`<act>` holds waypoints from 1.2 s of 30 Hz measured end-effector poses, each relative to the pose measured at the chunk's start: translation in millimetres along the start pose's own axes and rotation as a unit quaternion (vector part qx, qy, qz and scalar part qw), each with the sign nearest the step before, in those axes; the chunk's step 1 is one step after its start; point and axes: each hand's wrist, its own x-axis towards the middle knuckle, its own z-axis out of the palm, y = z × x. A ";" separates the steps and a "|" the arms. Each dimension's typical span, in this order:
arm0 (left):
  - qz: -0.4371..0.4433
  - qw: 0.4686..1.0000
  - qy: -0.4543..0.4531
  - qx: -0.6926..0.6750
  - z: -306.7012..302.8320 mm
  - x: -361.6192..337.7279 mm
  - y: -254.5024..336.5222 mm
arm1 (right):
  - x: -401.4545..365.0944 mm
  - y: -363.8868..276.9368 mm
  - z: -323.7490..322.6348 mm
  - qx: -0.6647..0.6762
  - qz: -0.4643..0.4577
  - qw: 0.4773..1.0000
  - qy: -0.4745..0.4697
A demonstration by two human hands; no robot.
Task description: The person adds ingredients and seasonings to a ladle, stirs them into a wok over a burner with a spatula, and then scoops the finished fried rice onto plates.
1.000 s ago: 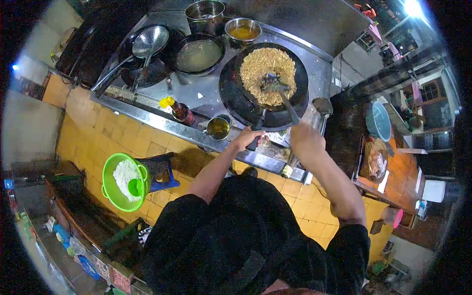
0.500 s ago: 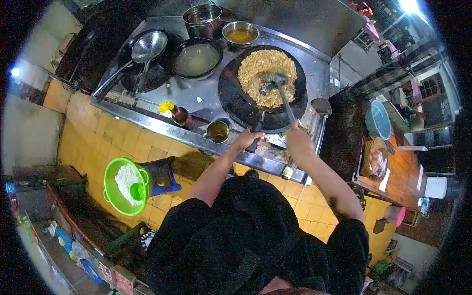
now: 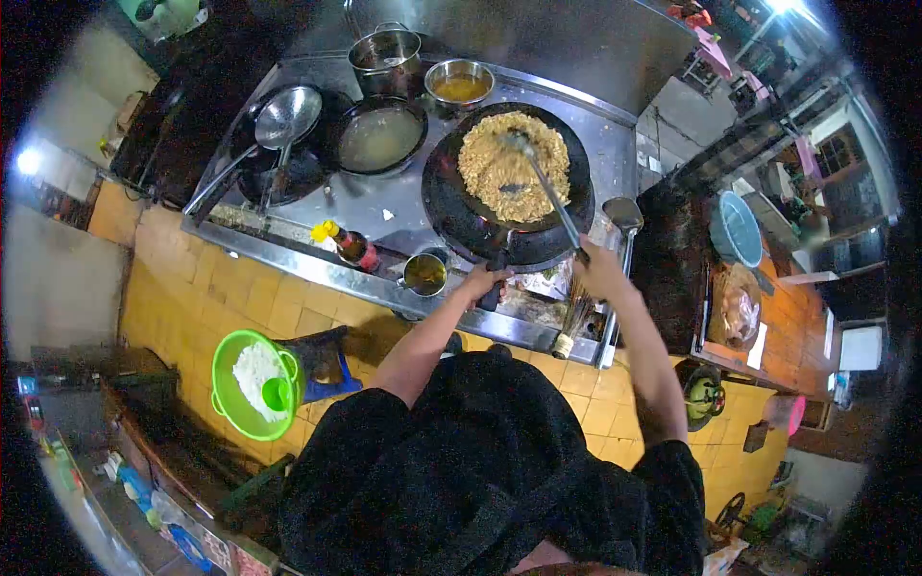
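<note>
My left hand (image 3: 485,285) is closed around the dark handle of a wok (image 3: 444,192) on the stove. My right hand (image 3: 602,272) grips the long handle of a metal wok spatula (image 3: 551,192). Its head, blurred by motion, reaches into the far part of the food. A mound of golden-brown, grainy food (image 3: 490,178), resembling fried rice, lies in the wok. Close to my left hand is a metal cup of oil (image 3: 424,275), and beside it a sauce bottle with a yellow top (image 3: 355,250). A bamboo brush (image 3: 567,336) lies below my right hand.
On the steel stove stand a pan of cloudy liquid (image 3: 381,139), a strainer (image 3: 288,113), a deep pot (image 3: 384,56) and a bowl of yellow liquid (image 3: 459,84). A second long-handled utensil (image 3: 624,213) lies to the right. Behind at left is a green basin (image 3: 223,389) with white powder.
The spatula head has moved toward the far side of the wok, and my right hand has shifted slightly right. My left hand stays on the handle. The camera view has moved a little.
</note>
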 end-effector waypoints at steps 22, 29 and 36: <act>-0.001 0.997 -0.046 -0.058 6.3 -10.0 12.3 | -69.5 -55.8 -81.1 0.006 0.159 0.975 -0.156; -0.084 0.990 0.021 -0.110 17.8 8.5 3.7 | -57.4 -43.4 -29.5 0.100 0.080 0.985 -0.113; -0.156 0.941 -0.128 -0.272 110.2 -129.9 93.6 | -95.7 -41.1 -112.4 0.036 0.015 0.989 -0.143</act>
